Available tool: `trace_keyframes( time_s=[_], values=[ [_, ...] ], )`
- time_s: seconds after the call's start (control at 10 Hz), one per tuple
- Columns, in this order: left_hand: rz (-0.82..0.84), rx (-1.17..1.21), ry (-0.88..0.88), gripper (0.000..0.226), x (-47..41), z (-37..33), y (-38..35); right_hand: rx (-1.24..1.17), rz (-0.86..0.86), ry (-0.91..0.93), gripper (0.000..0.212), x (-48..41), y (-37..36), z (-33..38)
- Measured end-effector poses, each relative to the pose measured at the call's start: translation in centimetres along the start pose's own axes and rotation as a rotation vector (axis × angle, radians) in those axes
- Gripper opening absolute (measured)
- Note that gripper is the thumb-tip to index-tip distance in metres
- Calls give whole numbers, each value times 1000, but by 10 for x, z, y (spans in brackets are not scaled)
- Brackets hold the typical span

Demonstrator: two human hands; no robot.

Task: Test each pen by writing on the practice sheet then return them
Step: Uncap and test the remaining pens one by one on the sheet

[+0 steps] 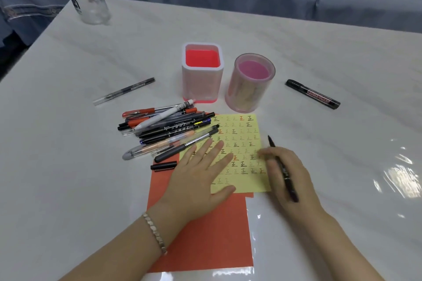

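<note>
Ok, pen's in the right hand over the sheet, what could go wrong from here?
1. The left hand lies flat on the practice sheet, over written marks; fresh ink could smear.
2. The loose black cap sits left of the left hand, far from the right hand holding the black pen; the pen may go back uncapped.
3. The pen pile overlaps the sheet's top-left corner; shifting the sheet could roll pens.

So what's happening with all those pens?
A person is trying out pens. Their left hand lies flat on the yellow practice sheet, which is nearly full of written marks. Their right hand holds a black pen at the sheet's right edge. A pile of pens waits beside the sheet, and the square holder and round holder look empty.
</note>
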State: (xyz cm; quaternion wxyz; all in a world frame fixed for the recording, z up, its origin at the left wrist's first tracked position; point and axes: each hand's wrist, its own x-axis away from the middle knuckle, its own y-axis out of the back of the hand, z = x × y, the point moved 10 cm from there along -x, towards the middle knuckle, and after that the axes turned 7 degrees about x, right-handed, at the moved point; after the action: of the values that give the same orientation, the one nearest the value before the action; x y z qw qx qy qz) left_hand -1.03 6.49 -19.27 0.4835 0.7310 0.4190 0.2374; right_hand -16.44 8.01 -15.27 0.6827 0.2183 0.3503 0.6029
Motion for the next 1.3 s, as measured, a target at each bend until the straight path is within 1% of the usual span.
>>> trace_keyframes(
  time_s=[0.1, 0.2, 0.3, 0.4, 0.5, 0.7, 0.9, 1.3],
  values=[
    [-32, 10, -9, 61, -1, 0, 2, -372, -68, -227, 58, 6, 8, -4],
    [-40, 7, -14, 62, -1, 0, 2, -527, -87, -374, 33, 10, 7, -6],
    [-53, 35, -10, 62, -1, 1, 2, -703, -186, -475, 28, 13, 1, -1],
    [-58, 46, -10, 62, 0, 0, 3, -704, -260, -535, 28, 14, -6, 1],
    [-62, 59, -25, 60, 1, -1, 3, -573, -346, -570, 44, 17, -15, -6],
    [-72, 49, -34, 58, 1, -1, 3, -436, -421, -540, 48, 26, -22, -7],
    [-81, 59, -30, 58, 2, -2, 4, -418, -405, -508, 34, 25, -24, -4],
    [-87, 70, -24, 58, 3, -2, 6, -337, -370, -443, 35, 22, -25, 2]
  ],
)
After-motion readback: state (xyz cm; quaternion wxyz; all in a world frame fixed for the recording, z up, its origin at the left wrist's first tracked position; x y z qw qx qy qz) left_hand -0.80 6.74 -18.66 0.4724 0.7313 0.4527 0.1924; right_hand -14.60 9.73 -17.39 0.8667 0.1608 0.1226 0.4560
